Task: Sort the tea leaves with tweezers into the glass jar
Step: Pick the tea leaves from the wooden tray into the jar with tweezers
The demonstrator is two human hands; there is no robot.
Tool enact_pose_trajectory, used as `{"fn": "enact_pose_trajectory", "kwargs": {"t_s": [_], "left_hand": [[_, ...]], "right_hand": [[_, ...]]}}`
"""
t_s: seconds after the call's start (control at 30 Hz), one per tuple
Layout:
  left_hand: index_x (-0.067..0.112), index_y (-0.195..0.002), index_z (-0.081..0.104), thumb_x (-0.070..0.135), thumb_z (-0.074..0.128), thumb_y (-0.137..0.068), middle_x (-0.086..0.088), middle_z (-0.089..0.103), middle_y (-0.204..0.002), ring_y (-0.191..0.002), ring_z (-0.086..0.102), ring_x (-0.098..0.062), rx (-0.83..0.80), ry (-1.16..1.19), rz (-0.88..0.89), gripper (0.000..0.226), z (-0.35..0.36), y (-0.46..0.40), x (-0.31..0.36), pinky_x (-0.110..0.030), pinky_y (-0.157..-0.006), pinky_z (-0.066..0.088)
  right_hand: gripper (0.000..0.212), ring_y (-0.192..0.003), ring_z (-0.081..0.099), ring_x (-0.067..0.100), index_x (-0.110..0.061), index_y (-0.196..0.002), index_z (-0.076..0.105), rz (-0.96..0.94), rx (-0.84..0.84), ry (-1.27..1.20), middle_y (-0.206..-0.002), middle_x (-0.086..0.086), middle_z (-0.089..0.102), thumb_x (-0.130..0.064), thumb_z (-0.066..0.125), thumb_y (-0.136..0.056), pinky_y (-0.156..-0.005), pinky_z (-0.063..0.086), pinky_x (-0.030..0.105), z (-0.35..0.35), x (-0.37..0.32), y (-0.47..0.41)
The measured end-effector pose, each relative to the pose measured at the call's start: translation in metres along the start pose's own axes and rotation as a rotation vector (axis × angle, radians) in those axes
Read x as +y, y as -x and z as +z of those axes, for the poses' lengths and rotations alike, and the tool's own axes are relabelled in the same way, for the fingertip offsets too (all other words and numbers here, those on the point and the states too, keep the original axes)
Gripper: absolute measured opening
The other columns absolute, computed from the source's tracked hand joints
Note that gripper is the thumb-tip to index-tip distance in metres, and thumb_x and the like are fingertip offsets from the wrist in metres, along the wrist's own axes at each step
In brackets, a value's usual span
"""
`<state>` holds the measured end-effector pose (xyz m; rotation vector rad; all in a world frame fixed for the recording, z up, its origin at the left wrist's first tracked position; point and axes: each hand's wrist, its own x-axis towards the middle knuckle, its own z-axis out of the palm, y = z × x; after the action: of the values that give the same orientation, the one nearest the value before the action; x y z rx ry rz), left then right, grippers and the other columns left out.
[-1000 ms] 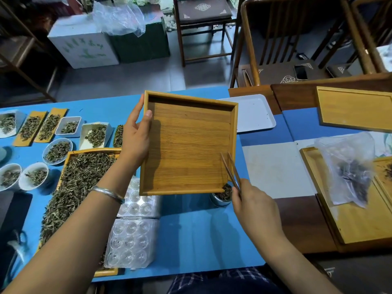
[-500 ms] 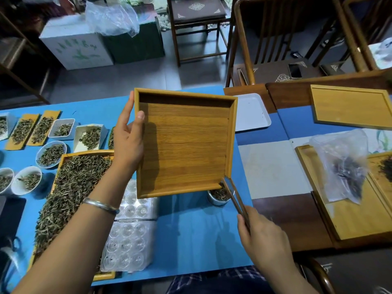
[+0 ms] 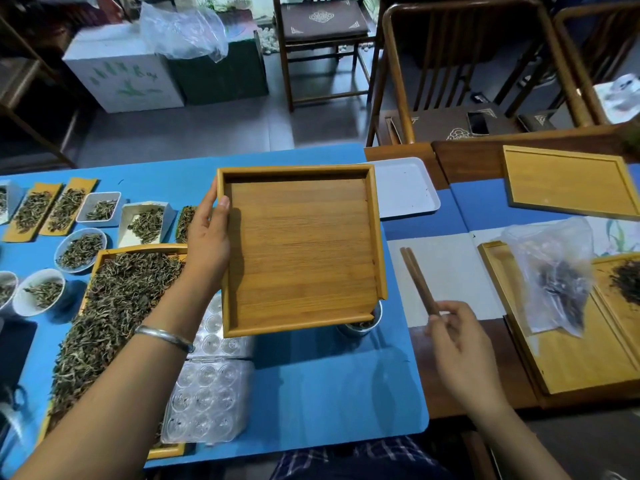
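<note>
1. Bamboo tray point(image 3: 301, 247): square, bare inside, held tilted above the blue mat point(image 3: 329, 386); open corner at lower right sits directly over the jar point(image 3: 362, 323).
2. Left hand point(image 3: 207, 244): grips tray's left rim, thumb over the inner edge, fingers behind; bangle on wrist.
3. Right hand point(image 3: 457, 341): fingers curled round the near end of the tweezers point(image 3: 417, 278); tips point up and away, close together, holding nothing visible; well right of the tray, over the white mat section.
4. Jar: mostly hidden under tray corner; rim and part of wall show; dark leaf visible inside; fill level cannot be told.
5. Tea leaves point(image 3: 110, 313): large loose heap in a long bamboo tray at left, partly under the left forearm; not in the jar.
6. Side lots: small bowls and dishes of leaf at far left; clear plastic blister sheets point(image 3: 207, 393) below the held tray.
7. Right-hand area: plastic bag point(image 3: 554, 275) with dark leaf on another bamboo tray; white tray point(image 3: 405, 188) behind, nearly bare.
8. Progress, judged: held tray looks emptied into the jar, so one batch appears done; big heap at left suggests much sorting remains.
9. Next, judged: tray likely to be set down flat, fresh leaf brought onto it, tweezers returned to picking.
</note>
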<state>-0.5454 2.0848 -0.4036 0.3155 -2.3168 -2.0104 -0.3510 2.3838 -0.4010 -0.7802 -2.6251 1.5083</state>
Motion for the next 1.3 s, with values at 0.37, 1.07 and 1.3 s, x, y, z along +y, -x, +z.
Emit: {"fn": "enact_pose_trajectory", "kwargs": {"t_s": [0.37, 1.07, 1.3], "left_hand": [[0.026, -0.145, 0.048, 0.040, 0.046, -0.103, 0.000, 0.060, -0.135, -0.121, 0.058, -0.019, -0.068, 0.055, -0.180, 0.045, 0.000, 0.011, -0.006, -0.038, -0.099, 0.049], [0.029, -0.150, 0.041, 0.030, 0.048, -0.104, -0.008, 0.057, -0.139, -0.120, 0.061, -0.025, -0.257, 0.169, -0.270, 0.047, 0.039, 0.029, 0.010, -0.051, -0.102, 0.049], [0.030, -0.146, 0.046, 0.032, 0.050, -0.103, -0.007, 0.059, -0.139, -0.121, 0.061, -0.024, -0.349, 0.154, -0.241, 0.044, 0.090, 0.039, 0.012, -0.050, -0.102, 0.050]], "right_hand": [[0.032, -0.074, 0.053, 0.014, -0.015, -0.097, 0.050, 0.103, -0.062, -0.234, -0.083, 0.000, 0.053, -0.046, 0.043, -0.096, -0.063, 0.043, 0.031, 0.045, -0.046, -0.071], [0.039, -0.049, 0.045, 0.010, -0.021, -0.066, 0.038, 0.128, -0.018, -0.422, -0.052, -0.005, 0.041, -0.039, 0.063, -0.089, -0.050, 0.042, 0.027, -0.003, -0.023, -0.079], [0.027, -0.061, 0.053, 0.022, -0.013, -0.076, 0.050, 0.113, 0.094, -0.445, -0.067, 0.010, 0.049, -0.032, 0.065, -0.089, -0.061, 0.045, 0.037, -0.047, -0.004, -0.073]]}}
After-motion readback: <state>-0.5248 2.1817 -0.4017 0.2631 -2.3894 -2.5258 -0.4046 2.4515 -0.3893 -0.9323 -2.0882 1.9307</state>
